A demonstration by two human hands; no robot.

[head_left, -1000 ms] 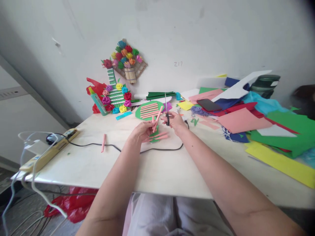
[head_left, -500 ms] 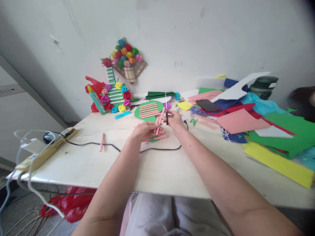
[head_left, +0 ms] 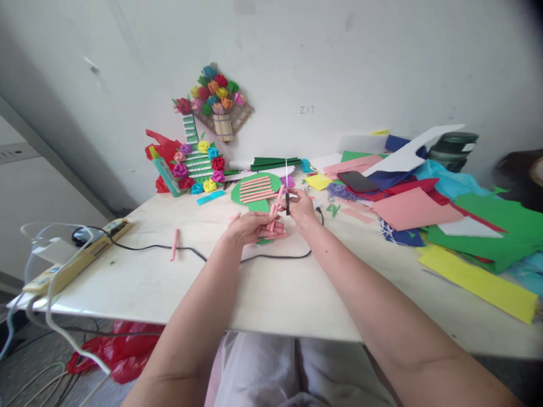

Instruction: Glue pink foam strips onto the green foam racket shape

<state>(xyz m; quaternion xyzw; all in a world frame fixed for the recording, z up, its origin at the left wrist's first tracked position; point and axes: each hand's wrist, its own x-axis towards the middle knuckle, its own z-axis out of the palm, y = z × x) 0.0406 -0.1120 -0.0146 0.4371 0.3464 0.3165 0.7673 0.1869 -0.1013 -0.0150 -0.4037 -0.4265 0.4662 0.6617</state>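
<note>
My left hand (head_left: 253, 226) is closed around pink paper sticks (head_left: 272, 217) near the table's middle. In my right hand (head_left: 300, 206) is a pair of scissors (head_left: 287, 195), black-handled, its blades pointing up and away from me. The fingers of both hands nearly meet, close to the upper end of a stick. Just beyond them lies a green paper cutout (head_left: 237, 196) with several pink sticks in parallel rows across it. One loose pink stick (head_left: 175, 244) rests on the table to the left. Part of the cutout is hidden behind my hands.
A black cable (head_left: 271, 257) crosses the table in front of my hands, from a power strip (head_left: 80, 257) at left. Coloured paper sheets (head_left: 419, 206) and a phone (head_left: 358, 182) lie right. A glue bottle (head_left: 165, 172) and a paper-flower guitar (head_left: 198, 155) stand back left.
My left fingers have shifted slightly around the pink sticks, and the sticks now sit closer together. My right hand keeps the scissors in nearly the same place.
</note>
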